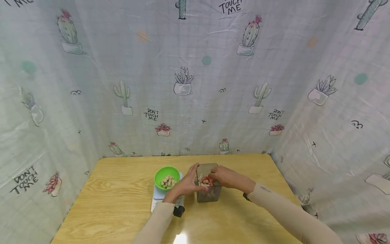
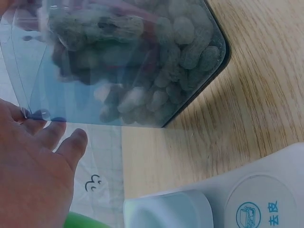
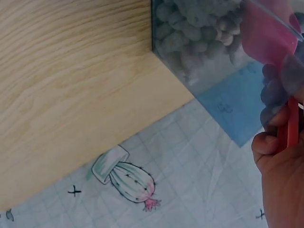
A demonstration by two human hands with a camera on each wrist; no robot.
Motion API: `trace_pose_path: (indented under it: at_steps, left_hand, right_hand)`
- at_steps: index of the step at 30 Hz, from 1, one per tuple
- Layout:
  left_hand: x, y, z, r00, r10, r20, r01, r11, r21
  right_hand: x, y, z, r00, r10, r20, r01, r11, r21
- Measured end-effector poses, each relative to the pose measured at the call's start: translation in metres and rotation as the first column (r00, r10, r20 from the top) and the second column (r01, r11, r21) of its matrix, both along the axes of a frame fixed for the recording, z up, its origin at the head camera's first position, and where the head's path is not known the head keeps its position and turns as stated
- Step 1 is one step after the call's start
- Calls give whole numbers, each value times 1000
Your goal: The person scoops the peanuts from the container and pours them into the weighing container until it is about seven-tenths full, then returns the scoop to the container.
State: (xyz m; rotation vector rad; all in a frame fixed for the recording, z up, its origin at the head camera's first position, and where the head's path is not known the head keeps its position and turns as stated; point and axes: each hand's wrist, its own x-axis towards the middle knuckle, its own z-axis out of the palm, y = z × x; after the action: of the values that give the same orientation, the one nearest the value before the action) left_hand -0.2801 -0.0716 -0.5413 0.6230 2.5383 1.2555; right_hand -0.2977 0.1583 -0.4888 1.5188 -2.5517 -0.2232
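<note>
Red plastic makes up the scoop (image 3: 270, 35) that my right hand (image 1: 226, 177) holds. Those fingers are curled around its handle, and I can't see all the fingertips clearly through the gray plastic. The scoop is down inside the see-through box (image 1: 208, 167), in with lots of peanuts (image 2: 190, 52). My left hand (image 1: 186, 184) is stretched wide to hold the box on its left side. The thumb lies over the near edge, and the other fingers reach to the back corner, so the box has a hand around it. The box stands on the yellow wood table (image 1: 122, 189). Just to the left of it is a white scale (image 1: 157, 196). On the scale sits a green bowl (image 1: 167, 170), and a small pile of peanuts lies in the bottom of the bowl. My left wrist crosses over part of the scale. Long cream sleeves (image 1: 278, 201) cover my arms. Behind the table hangs a pale cloth (image 1: 149, 61) with cactus drawings on it.
</note>
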Motion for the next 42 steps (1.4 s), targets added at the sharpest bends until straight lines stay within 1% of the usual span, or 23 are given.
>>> trace_pose_path:
  at_steps: [5,7,10,14,16,19,27,31,37,42]
  left_hand:
    - [-2,0,-2,1000,9,-4,-9,1000,-13]
    - [-3,1,-2,1000,15,-5,-15,1000,-13]
    - [-4,1,-3,1000,3,-12,-3,1000,-18]
    - [-2,1,-3,1000,-8,-5,8,1000,-12]
    - [-2,1,-3,1000,-2,-4,2,1000,-3]
    - [-1,1,-2,1000,5,-7,-4,1000,13]
    - [0,0,-4,1000,-10,13,10,1000,9]
    - [-1,0,-4,1000,-1,12,1,1000,1]
    - [-1,1,-2,1000,-5,16,5,1000,13]
    - [-2,0,-4,1000,2,14,-2,1000,10]
  right_hand:
    - [0,7,0,1000,-10,8,11,994,-104]
    - [0,10,0,999,-20,28,23,991,-131]
    - [2,16,2,994,-60,93,74,986,-153]
    - [5,25,3,975,-128,182,161,970,-180]
    - [7,27,3,968,-140,207,181,963,-199]
    - [8,28,1,966,-140,219,189,956,-225]
    - [14,38,-10,950,-191,246,258,926,-277]
    - [15,41,-11,947,-200,250,277,903,-328]
    - [15,44,-13,933,-235,272,325,874,-361]
    - [18,44,-24,937,-224,269,326,838,-437]
